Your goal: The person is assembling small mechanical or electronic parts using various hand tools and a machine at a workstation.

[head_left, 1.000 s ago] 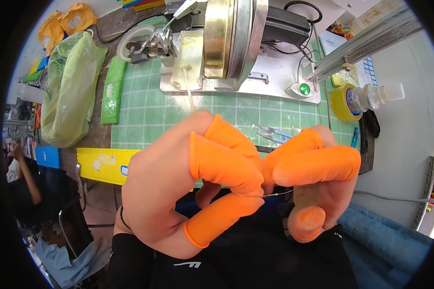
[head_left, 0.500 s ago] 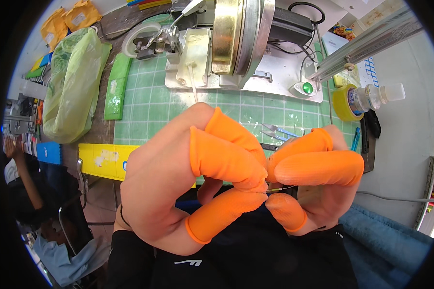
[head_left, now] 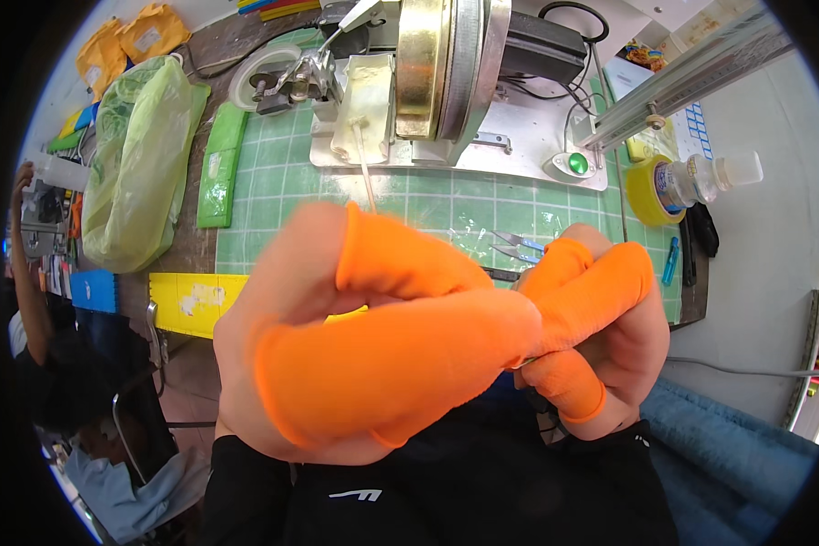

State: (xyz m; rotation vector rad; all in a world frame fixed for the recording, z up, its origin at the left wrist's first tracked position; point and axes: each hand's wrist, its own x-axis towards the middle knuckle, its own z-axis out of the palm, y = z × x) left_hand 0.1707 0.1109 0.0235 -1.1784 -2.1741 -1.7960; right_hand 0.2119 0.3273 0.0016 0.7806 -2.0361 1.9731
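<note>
My left hand [head_left: 373,355] is closed in front of me, with orange finger cots on its thumb and fingers. Its tips press against those of my right hand [head_left: 601,318], which wears the same orange cots and is also closed. Between the tips is a thin wire-like piece [head_left: 524,362], almost wholly hidden by the fingers now. Just beyond my hands, small blue-handled snips [head_left: 521,242] lie on the green gridded mat [head_left: 282,196], partly behind the right fingers. A dark tool [head_left: 500,274] shows beside them.
Beyond the mat's middle stands a machine with a brass-coloured wheel [head_left: 419,73] and a green button [head_left: 578,163]. A thin stick [head_left: 365,173] leans from a cream tray [head_left: 359,91]. Yellow tape [head_left: 644,196] and a bottle [head_left: 696,187] stand right; a green bag [head_left: 136,164] and another person [head_left: 41,318] are left.
My left hand has rolled over and its index finger now covers the thin piece. The right fingers have turned and drawn closer together. The other person's arm has risen.
</note>
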